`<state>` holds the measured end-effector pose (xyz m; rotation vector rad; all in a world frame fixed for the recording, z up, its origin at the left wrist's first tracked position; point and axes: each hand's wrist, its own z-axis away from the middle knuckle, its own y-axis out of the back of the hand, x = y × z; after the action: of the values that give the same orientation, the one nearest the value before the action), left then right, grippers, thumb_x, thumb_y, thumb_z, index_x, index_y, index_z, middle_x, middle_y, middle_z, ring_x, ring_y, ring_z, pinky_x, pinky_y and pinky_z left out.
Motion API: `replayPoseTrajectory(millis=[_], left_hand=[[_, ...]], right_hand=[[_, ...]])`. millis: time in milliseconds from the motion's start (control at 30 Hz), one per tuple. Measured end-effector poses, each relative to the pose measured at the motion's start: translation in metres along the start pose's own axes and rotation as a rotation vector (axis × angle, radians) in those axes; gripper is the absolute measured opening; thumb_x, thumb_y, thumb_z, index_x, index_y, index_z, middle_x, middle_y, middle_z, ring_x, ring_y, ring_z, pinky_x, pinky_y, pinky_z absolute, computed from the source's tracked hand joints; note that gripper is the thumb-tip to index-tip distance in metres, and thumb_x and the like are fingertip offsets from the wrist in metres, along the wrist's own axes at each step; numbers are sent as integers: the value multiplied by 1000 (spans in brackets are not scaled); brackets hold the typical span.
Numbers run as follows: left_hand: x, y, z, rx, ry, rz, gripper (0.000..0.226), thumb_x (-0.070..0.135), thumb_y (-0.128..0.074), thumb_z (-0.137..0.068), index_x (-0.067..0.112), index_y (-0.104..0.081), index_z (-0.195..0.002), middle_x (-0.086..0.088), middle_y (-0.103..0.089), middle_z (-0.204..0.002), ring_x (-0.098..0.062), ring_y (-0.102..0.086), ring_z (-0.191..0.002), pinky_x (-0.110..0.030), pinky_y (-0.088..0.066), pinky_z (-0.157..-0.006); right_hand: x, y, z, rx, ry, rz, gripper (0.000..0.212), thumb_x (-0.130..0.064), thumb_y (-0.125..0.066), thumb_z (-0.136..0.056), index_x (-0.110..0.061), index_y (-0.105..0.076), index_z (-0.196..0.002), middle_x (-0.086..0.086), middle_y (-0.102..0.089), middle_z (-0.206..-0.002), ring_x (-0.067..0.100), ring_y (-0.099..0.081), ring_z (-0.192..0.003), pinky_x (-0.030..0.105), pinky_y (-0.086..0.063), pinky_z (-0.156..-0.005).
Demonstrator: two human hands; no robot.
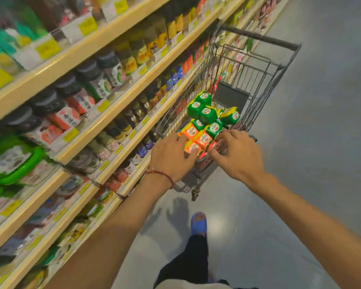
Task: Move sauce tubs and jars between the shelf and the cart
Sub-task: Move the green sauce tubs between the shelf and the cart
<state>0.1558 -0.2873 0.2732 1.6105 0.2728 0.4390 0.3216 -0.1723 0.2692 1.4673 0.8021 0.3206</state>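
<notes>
A grey wire cart stands in the aisle beside the shelves. Inside lie several green tubs at the back and orange tubs at the near end. My left hand reaches over the cart's near rim, fingers spread, with its fingertips touching an orange tub. My right hand hovers over the near right corner, fingers spread and curled down toward the tubs. Neither hand has closed around anything.
Cream shelves run along the left, packed with dark-lidded jars, bottles and green-rimmed tubs. Grey floor stretches to the right of the cart. My blue shoe stands behind the cart.
</notes>
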Motion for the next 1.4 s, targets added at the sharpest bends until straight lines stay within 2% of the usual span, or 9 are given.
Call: replayPoseTrajectory(millis=[167, 400, 567, 733, 867, 1033, 1167, 1300, 1400], left_hand=[[5, -27, -100, -101, 14, 26, 54, 60, -42, -98, 19, -58, -128, -7, -62, -118, -28, -60, -109, -41, -49, -85], [15, -49, -211, -193, 83, 85, 54, 61, -42, -99, 17, -58, -127, -7, -61, -122, -30, -59, -113, -43, -48, -87], [29, -77, -270, -154, 101, 80, 52, 57, -50, -93, 12, -68, -110, -9, -68, -103, -33, -68, -92, -40, -54, -72], [51, -90, -337, -316, 247, 132, 61, 63, -40, -99, 23, -49, -144, -7, -56, -141, -30, -54, -128, -42, -47, -100], [79, -107, -377, -359, 438, 173, 62, 64, -38, -97, 21, -55, -139, -7, -57, -139, -31, -54, -128, -44, -49, -99], [111, -116, -405, -439, 694, 274, 39, 44, -45, -105, 10, -57, -120, -17, -57, -111, -31, -55, -112, -38, -41, -97], [113, -146, -416, -330, 769, 319, 48, 61, -47, -97, 27, -63, -128, -2, -67, -123, -29, -66, -108, -37, -53, -74], [105, -171, -422, -375, 814, 388, 54, 62, -45, -98, 23, -62, -130, -3, -62, -136, -31, -64, -114, -42, -55, -84], [92, -198, -428, -427, 837, 433, 51, 61, -43, -98, 24, -63, -126, -3, -61, -135, -30, -63, -110, -36, -48, -77]], right_hand=[[37, -7, -88, -79, -44, -32, 77, -72, -39, -84, -15, -70, -126, 6, -68, -118, 26, -58, -108, 40, -47, -85], [75, -16, -195, -215, -48, -19, 66, -61, -55, -90, -16, -64, -137, 6, -66, -130, 29, -57, -120, 41, -47, -93], [119, -29, -262, -297, -68, -57, 81, -72, -40, -81, -19, -64, -138, 4, -65, -132, 31, -56, -125, 43, -49, -95], [173, -47, -341, -399, 11, -66, 60, -56, -63, -95, -14, -63, -138, 10, -64, -133, 34, -54, -127, 43, -47, -97], [209, -53, -399, -482, 63, -111, 50, -53, -68, -93, -14, -71, -124, 13, -70, -119, 40, -63, -115, 45, -51, -85], [244, -68, -444, -668, 113, -110, 60, -59, -58, -97, -23, -59, -145, 4, -57, -148, 29, -52, -137, 44, -51, -105], [263, -89, -462, -703, 91, -141, 56, -52, -65, -94, -19, -64, -139, 6, -64, -139, 32, -64, -124, 45, -57, -95], [271, -120, -470, -725, 66, -116, 55, -51, -66, -94, -22, -65, -140, 6, -67, -137, 31, -63, -124, 44, -54, -94], [276, -148, -475, -755, 33, -60, 51, -53, -65, -94, -25, -65, -137, 7, -67, -133, 31, -62, -123, 42, -52, -94]])
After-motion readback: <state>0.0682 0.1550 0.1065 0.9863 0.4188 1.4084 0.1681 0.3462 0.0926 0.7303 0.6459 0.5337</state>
